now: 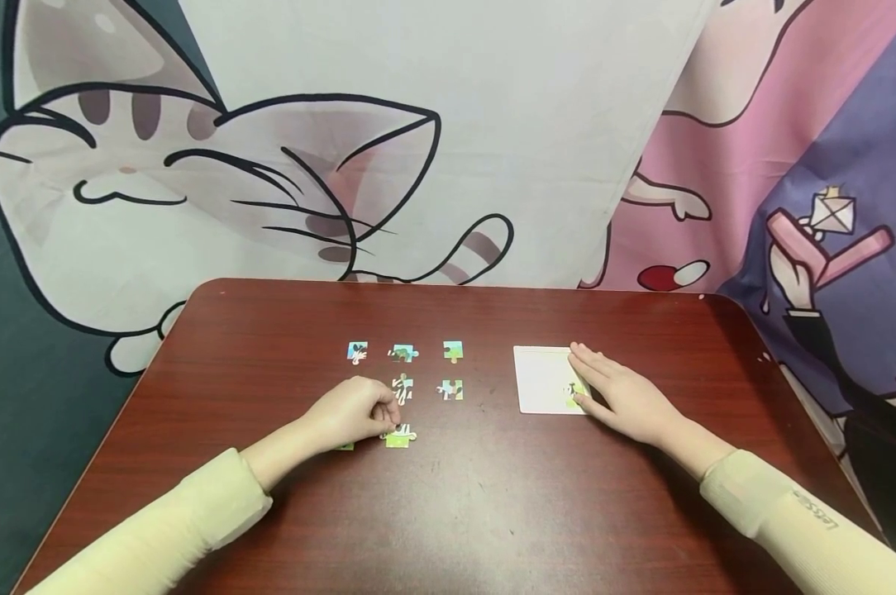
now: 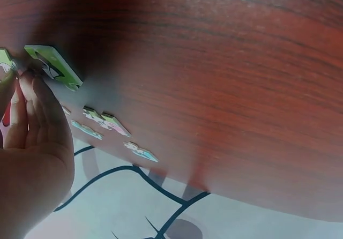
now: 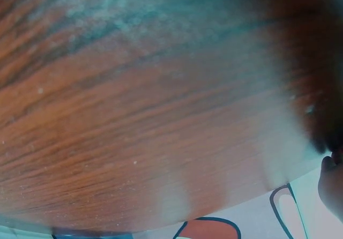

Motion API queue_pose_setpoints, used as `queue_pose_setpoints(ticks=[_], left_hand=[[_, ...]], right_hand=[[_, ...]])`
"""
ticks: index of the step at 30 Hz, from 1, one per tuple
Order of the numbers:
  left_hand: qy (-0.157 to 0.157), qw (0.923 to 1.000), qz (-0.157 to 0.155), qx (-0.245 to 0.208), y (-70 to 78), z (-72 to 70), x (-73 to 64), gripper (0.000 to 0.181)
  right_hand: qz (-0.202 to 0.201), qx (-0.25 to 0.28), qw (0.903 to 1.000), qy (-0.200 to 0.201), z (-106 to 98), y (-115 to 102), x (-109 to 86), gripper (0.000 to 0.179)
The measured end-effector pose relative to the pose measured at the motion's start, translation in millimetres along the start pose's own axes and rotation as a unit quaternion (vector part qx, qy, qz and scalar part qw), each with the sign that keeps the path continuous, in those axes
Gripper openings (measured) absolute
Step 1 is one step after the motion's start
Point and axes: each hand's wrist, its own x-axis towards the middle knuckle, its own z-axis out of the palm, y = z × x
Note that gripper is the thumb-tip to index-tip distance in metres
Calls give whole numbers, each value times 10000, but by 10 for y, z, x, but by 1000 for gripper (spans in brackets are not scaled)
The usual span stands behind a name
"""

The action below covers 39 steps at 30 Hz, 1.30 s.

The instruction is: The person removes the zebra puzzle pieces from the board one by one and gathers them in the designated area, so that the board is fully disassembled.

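Observation:
My left hand (image 1: 355,411) has its fingers curled and pinches the top edge of a green-and-white puzzle piece (image 1: 398,438) in the lowest row. Beside it, a second green piece (image 2: 55,66) lies on the table, partly covered by the hand in the head view. The left wrist view shows the fingertips at the pinched piece (image 2: 5,58), cut by the frame edge. On the right, my right hand (image 1: 626,401) rests with straight fingers over the right edge of a white board (image 1: 540,380). A small puzzle piece (image 1: 571,397) lies on that board by the thumb.
Several other puzzle pieces lie in rows beyond the left hand, among them a top-left piece (image 1: 357,351), a top-right piece (image 1: 453,350) and a middle-row piece (image 1: 451,389). The brown table (image 1: 478,512) ends at a cartoon-printed cloth (image 1: 552,165).

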Motion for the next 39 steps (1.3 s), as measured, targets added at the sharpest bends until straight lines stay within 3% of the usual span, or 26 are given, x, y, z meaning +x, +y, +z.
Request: queue_pose_setpoints(ticks=[14, 39], left_hand=[[108, 9995, 287, -7, -40, 11, -20, 15], [139, 9997, 205, 80, -17, -17, -8, 16]], right_hand=[[-51, 34, 10000, 72, -2, 5, -4, 68], [0, 27, 10000, 1, -5, -4, 10, 68]])
